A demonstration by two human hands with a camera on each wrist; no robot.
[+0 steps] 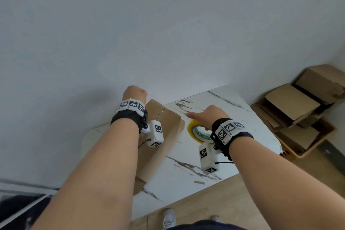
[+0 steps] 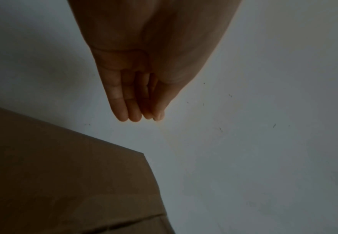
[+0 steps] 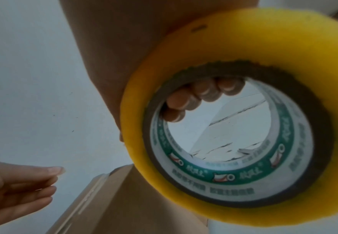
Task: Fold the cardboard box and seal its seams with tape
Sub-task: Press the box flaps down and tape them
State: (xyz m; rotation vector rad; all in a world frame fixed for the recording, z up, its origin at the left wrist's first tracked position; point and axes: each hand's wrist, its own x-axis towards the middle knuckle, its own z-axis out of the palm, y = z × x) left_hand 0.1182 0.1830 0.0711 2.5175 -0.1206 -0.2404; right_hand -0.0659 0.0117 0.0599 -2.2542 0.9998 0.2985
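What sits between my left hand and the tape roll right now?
The cardboard box: the head view shows it between the left hand and the tape roll, which the right hand grips through its core.

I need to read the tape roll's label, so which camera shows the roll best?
The right wrist view: the tape roll fills it, core label facing the camera, right hand fingers hooked through. Head view shows it small; left wrist view misses it.

Left grip [image 2: 132, 88] hangs with straight fingers; right grip [image 1: 206, 117] has fingers curled.
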